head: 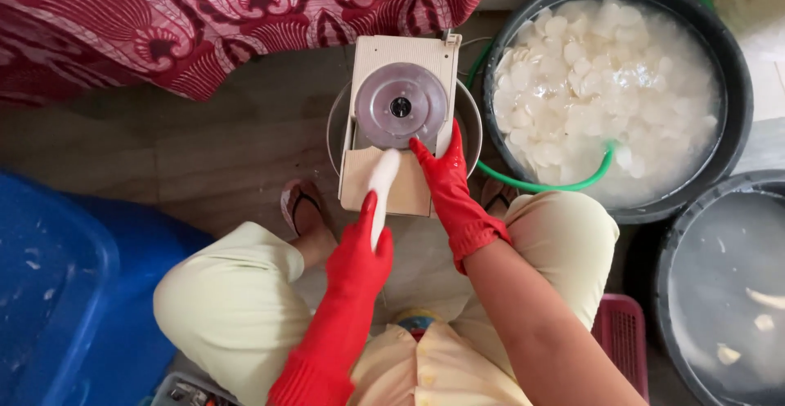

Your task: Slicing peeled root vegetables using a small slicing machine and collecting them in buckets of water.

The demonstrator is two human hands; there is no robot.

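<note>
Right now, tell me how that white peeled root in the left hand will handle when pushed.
The white root looks stiff, staying straight in the left hand. Probably slippery: it looks wet, like the slices soaking in the tub.

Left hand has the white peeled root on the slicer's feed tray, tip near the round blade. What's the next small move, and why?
Probably ease the long white peeled root forward along the beige slicer's tray into the round metal blade disc. The red-gloved left hand grips its rear end, its tip lies just short of the disc, and the red-gloved right hand steadies the tray's side, with its fingertips close to the disc.
</note>
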